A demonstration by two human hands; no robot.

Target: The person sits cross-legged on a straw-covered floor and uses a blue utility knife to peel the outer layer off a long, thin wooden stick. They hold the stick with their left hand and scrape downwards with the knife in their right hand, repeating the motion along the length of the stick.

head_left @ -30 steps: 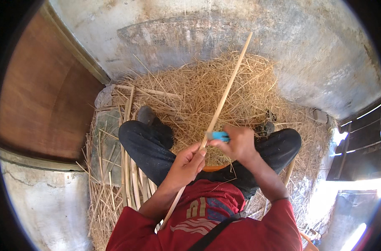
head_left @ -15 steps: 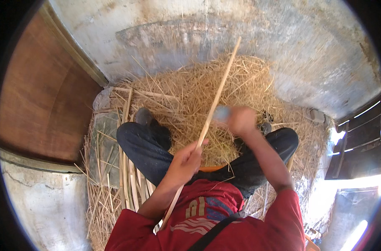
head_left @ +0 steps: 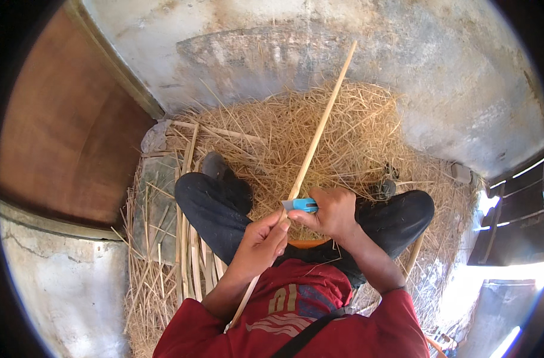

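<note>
A long pale bamboo strip [head_left: 320, 130] slants from beside my lap up toward the far wall. My left hand [head_left: 262, 244] is closed around its lower part. In my right hand [head_left: 334, 212] is a blue utility knife [head_left: 303, 204], gripped with the fingers wrapped round it. Its blade lies against the strip just beyond my left fingers, with the right thumb close to the strip there. The strip's lower end runs under my left forearm along the red shirt.
Shavings [head_left: 343, 128] cover the floor around my crossed legs. Several more strips [head_left: 185, 238] lie left of my left knee. A stained wall [head_left: 284, 48] rises ahead; a brown wooden panel [head_left: 69, 131] stands at the left.
The knife in my right hand has come back toward me, onto the strip by my left hand. The strip's far end has shifted slightly up and to the right.
</note>
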